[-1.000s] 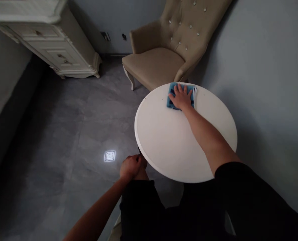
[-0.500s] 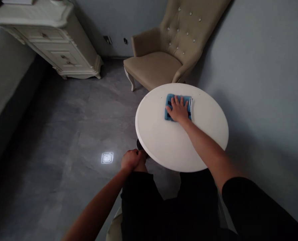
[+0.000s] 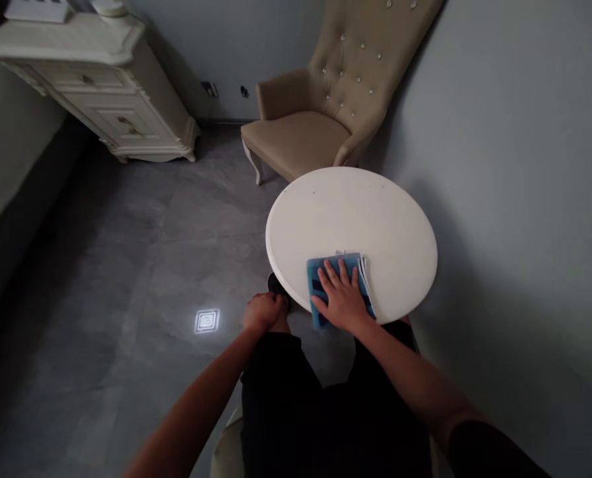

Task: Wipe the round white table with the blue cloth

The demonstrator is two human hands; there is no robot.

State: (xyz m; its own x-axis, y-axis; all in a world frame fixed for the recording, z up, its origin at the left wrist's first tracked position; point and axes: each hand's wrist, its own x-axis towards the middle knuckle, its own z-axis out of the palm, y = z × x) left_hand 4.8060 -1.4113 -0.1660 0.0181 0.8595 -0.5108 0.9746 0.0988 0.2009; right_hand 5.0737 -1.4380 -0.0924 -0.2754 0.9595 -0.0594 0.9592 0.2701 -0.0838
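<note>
Spread flat on a folded blue cloth point(image 3: 316, 313), my right hand point(image 3: 343, 299) presses it with its fingers apart. The cloth has dark patches and white layered edges on its right side. It lies at the near edge of a round white table point(image 3: 346, 212), its near left corner sticking out past the rim. My left hand point(image 3: 265, 311) rests at my bare left knee point(image 3: 280, 324), left of the table. Its fingers are curled over the knee, and their tips are hidden.
A tan tufted armchair point(image 3: 300, 143) stands close behind the table. To the right is a grey wall point(image 3: 515, 166). A white cabinet point(image 3: 121, 99) stands at the back left, beside a bed point(image 3: 17, 139). A bright square pattern point(image 3: 207, 321) shows on the grey tiled floor.
My right hand has drawn the cloth from the far middle of the table toward me and slightly left, to the near edge. My left hand remains at the knee. The view has shifted slightly.
</note>
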